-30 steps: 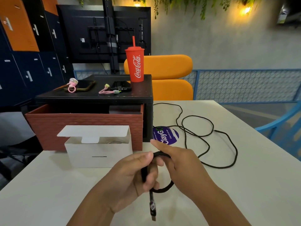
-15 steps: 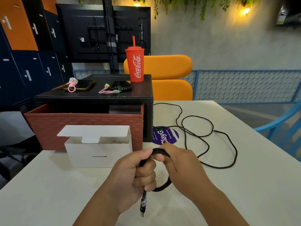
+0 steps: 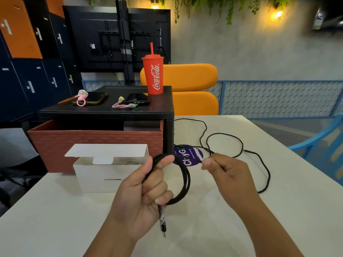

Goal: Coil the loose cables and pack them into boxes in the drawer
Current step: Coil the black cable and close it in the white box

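My left hand (image 3: pixel 146 190) grips a small coil of the black cable (image 3: pixel 185 180) over the white table, its plug end hanging down below the fist. To the right, my right hand (image 3: pixel 222 171) pinches the same cable, which trails off in loose loops across the table's right side. An open white box (image 3: pixel 104 173) stands just left of my hands, lid flap raised. Behind it the brick-red drawer (image 3: pixel 92 145) is pulled out from under a black stand.
On the black stand (image 3: pixel 111 112) sit a red Coca-Cola cup (image 3: pixel 153 75), two phones and two pink cable ties. A purple round sticker (image 3: pixel 189 154) lies on the table. An orange chair is behind, a blue chair at right.
My hands have drawn apart: the right hand moved right along the cable, and the loop held by the left hand now shows as a wider double coil.
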Demonstrator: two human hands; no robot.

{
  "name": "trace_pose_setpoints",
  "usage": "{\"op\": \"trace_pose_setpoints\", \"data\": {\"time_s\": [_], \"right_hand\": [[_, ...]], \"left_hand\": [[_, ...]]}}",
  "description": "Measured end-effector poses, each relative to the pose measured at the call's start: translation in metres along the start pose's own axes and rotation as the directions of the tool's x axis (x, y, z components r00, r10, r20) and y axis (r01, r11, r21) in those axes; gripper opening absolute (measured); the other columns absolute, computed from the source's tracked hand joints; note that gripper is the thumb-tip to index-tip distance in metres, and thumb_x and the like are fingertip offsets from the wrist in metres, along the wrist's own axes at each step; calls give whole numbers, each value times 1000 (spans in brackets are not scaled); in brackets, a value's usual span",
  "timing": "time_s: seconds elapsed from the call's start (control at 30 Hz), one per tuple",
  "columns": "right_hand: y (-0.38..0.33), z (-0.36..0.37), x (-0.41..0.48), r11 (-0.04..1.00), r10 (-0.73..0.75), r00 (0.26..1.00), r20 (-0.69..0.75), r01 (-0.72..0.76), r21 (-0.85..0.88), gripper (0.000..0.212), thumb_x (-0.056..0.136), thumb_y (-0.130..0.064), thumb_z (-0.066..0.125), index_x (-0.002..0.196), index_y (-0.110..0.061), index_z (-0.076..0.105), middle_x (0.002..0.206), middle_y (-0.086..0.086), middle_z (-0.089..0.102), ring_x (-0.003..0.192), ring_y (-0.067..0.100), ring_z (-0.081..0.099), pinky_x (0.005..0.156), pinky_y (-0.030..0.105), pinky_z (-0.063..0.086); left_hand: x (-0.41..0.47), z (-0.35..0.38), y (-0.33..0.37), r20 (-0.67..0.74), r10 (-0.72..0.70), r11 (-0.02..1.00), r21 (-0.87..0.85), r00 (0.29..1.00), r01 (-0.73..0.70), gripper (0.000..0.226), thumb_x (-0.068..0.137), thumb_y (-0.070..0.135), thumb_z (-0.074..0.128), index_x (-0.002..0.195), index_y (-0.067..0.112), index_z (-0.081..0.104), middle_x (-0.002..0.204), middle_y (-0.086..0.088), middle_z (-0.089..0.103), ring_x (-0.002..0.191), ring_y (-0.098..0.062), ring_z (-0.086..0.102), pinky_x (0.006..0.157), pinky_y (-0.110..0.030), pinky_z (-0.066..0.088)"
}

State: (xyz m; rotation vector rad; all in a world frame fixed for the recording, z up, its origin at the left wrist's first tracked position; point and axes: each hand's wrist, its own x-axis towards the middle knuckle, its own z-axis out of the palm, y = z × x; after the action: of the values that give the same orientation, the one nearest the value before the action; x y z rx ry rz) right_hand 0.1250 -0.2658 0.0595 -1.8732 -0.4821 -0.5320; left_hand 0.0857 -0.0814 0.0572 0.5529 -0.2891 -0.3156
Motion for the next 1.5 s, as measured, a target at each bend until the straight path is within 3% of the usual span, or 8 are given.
{"op": "trace_pose_setpoints", "data": {"time_s": [0.13,0.33,0.53,0.7,0.97,1.17,1.3,1.5], "right_hand": [[4,12,-4,983,70,997,42,-62,-174,52,75,-69,27,64,-28,57,60,-18,54,60,3,49,54,17,34],[-3,42,-17,964,230,847,480,-133,-229,16,95,-33,42,89,-23,54,84,1,60,74,14,51,76,36,47],[-17,45,-23,919,314,681,661,-43,-392,9,92,-30,48,97,-27,55,90,-2,57,75,14,53,74,29,44],[-23,35,-18,928,321,581,748,-35,-371,16,88,-35,56,104,-30,56,70,-11,48,64,5,47,63,21,40],[-35,14,-10,938,326,474,818,-55,-343,8,81,-42,66,87,-45,63,66,-11,48,60,1,47,59,19,36],[-28,5,-12,924,271,594,757,59,-377,25,83,-32,63,60,-27,55,51,-11,45,49,4,40,53,21,32],[-28,3,-11,928,171,709,684,117,-354,19,84,-27,64,64,-27,61,55,-10,50,55,3,47,54,15,32],[-23,-3,-4,960,24,856,517,124,-250,11,76,-33,72,83,-37,65,66,-13,58,80,5,51,69,20,43]], "left_hand": [[-5,-2,-2,62,52,998,23,997,-53,50,104,26,17,143,-6,11,72,-3,32,63,-14,31,75,-28,37],[-11,-3,2,103,200,965,151,974,-215,53,104,21,15,145,-3,-7,85,-11,52,77,-21,50,87,-30,37],[-2,8,-11,-114,405,808,509,907,-297,40,80,17,62,119,14,53,57,1,47,50,-8,43,63,-20,47],[2,10,-18,-55,511,545,793,858,-273,24,84,31,46,88,45,64,65,4,58,60,-6,48,72,-19,46],[2,8,-23,72,578,133,974,813,-181,27,88,35,32,97,21,53,86,19,68,74,-2,63,72,-10,45],[1,2,-28,80,496,-229,973,865,41,25,93,42,23,109,26,33,78,20,58,78,11,54,61,-6,41],[2,1,-26,51,432,-345,932,900,113,33,98,33,28,130,22,25,76,8,54,67,-6,53,57,-18,39],[1,3,-15,-96,282,66,995,955,80,15,91,31,53,90,17,47,62,10,40,53,-1,38,57,-19,34]]}}
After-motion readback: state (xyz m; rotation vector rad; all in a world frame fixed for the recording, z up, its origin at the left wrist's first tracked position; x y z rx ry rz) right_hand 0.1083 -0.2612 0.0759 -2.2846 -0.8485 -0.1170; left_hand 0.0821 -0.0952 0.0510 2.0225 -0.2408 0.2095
